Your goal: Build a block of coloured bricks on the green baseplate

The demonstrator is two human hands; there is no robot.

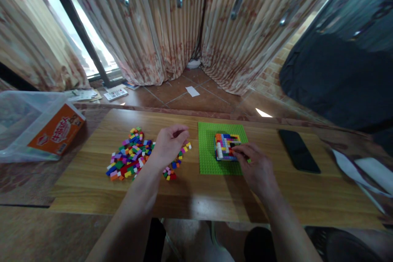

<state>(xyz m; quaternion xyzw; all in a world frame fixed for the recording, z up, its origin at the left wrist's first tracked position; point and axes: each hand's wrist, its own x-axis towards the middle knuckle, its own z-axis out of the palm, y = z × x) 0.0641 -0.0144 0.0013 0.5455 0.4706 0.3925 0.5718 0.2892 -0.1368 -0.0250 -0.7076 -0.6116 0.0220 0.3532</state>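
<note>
A green baseplate [208, 147] lies on a wooden table [215, 188]. On it stands a small block of many-coloured bricks [225, 144]. My right hand [254, 163] rests at the block's near right corner, fingers pinched against its edge. A loose pile of small coloured bricks [130, 155] lies left of the plate. Over the pile's right side hovers my left hand [168, 143], fingers curled in; whether they hold a brick is hidden.
A black phone [298, 150] lies flat right of the baseplate. A clear plastic bin with an orange box [57, 129] sits at the far left. White papers [365, 172] lie at the right end. Curtains and tiled floor are beyond the table.
</note>
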